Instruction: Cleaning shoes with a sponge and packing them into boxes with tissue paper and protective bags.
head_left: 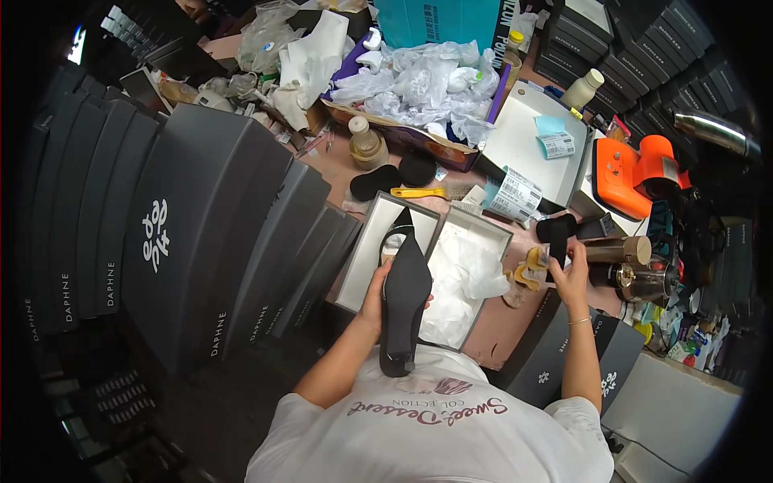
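My left hand [374, 298] grips a black pointed high-heeled shoe [407, 290], its dark sole facing up, toe pointing away and heel toward my chest. Beneath it, an open grey shoebox [352, 282] holds another black shoe [394, 232], partly covered by the one I hold. Beside that, the second box half [495, 241] contains crumpled white tissue paper [463, 278]. At the right, the fingers of my right hand [572, 274] close on the lower end of a black rounded pad [555, 229]. Yellowish sponge-like pieces [527, 272] lie just left of this hand.
Dark grey shoeboxes [201, 241] stand close on my left, with more [535, 346] by my right arm. Behind are a carton of white plastic bags [435, 88], a bottle [368, 145], a yellow-handled brush [419, 193], a white tray [523, 121] and an orange device [624, 177].
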`<state>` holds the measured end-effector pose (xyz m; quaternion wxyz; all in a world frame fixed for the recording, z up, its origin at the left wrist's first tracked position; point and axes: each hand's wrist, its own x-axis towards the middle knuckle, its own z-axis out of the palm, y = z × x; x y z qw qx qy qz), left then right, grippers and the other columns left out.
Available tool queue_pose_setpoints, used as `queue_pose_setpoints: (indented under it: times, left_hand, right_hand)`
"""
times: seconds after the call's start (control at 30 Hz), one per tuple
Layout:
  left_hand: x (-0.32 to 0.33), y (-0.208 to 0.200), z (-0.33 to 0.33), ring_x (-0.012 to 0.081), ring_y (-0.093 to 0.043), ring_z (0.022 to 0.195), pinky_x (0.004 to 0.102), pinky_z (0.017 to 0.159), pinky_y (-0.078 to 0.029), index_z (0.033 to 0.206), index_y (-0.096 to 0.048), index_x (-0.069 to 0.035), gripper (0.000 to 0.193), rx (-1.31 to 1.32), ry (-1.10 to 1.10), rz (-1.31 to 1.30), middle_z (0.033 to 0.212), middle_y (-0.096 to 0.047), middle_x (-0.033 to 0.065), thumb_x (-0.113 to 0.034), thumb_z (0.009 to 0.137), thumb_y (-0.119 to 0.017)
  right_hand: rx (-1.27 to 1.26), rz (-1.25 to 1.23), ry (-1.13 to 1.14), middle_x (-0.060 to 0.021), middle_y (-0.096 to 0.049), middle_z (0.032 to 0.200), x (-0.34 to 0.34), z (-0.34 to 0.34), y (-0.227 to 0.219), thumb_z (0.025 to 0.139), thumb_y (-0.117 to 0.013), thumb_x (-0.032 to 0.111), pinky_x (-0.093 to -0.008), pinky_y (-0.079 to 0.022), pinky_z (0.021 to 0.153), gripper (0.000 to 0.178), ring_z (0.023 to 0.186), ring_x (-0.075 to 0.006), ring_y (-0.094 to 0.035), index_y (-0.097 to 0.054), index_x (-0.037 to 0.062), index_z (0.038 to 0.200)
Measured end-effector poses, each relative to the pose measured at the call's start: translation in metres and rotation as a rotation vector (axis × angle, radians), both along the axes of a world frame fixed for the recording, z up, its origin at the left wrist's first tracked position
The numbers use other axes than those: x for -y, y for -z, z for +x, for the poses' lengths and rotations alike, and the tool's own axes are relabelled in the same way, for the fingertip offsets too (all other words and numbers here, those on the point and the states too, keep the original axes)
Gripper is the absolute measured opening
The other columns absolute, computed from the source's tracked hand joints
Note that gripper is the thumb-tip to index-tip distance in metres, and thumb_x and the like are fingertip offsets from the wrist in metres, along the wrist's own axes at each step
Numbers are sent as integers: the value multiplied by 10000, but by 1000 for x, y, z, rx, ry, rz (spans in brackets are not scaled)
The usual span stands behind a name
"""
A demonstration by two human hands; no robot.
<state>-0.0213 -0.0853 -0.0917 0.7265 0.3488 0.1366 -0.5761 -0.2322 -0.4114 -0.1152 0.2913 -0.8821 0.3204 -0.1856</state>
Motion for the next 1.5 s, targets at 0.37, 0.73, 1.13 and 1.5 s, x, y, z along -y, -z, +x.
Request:
queue_pose_setpoints:
  times: [0.37,0.73,1.13,1.5]
  left_hand:
    - [9,0,37,256,-658,865,357,784,-537,1167,-553,-24,643,26,-161,-84,988,-640,141,-583,914,-358]
    - [-19,16,31,244,-649,873,368,767,-551,1170,-565,-24,804,-24,-249,-40,1083,-625,136,-730,868,-327]
    - [-32,-14,-22,196,-627,960,328,873,-497,1211,-534,-42,675,273,-122,47,1069,-632,101,-611,945,-286]
    - [-52,-25,-27,234,-617,830,347,756,-518,1085,-562,-2,789,258,-183,54,955,-610,112,-719,863,-314]
  right_hand:
    - [109,-362,-509,-117,-526,1031,-75,308,53,813,-671,244,-412,-471,747,315,942,-299,-549,-573,77,1061]
    - [186,258,-494,-164,-621,1011,-113,286,3,864,-616,153,-416,-483,797,273,928,-362,-598,-604,41,1114]
    - [254,44,-736,-102,-516,723,-225,127,-96,779,-699,142,-378,-483,535,168,644,-294,-591,-552,79,830]
    - [226,-8,-922,-62,-477,738,-262,84,-79,799,-615,146,-366,-489,551,122,680,-233,-583,-506,90,789]
